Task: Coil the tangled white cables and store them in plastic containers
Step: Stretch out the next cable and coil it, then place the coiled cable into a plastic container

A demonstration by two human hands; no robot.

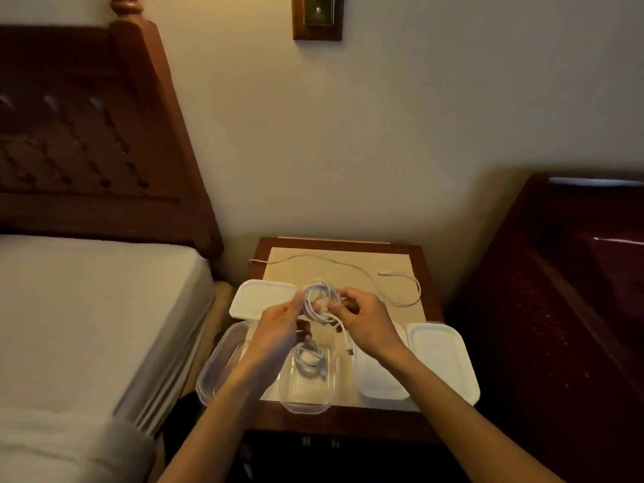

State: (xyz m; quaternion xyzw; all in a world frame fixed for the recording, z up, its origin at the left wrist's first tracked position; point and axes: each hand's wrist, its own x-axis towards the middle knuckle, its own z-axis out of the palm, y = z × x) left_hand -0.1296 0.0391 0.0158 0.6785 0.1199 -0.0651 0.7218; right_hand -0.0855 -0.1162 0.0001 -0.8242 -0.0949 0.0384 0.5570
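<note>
Above a small wooden bedside table (428, 270), both hands hold one coiled white cable (319, 296). My left hand (278, 324) grips the coil's left side and my right hand (364, 320) pinches its right side; the cable's plug end (348, 346) hangs down below my right hand. A second coiled white cable (308, 360) lies inside a clear plastic container (306, 400) at the table's front. A third white cable (348, 270) lies loose and uncoiled across the back of the table.
Another clear container (217, 360) stands at the front left, partly under my left forearm. White lids lie at the back left (259, 296), front right (441, 360) and under my right wrist (380, 381). A bed (87, 308) is left, dark wooden furniture (557, 291) right.
</note>
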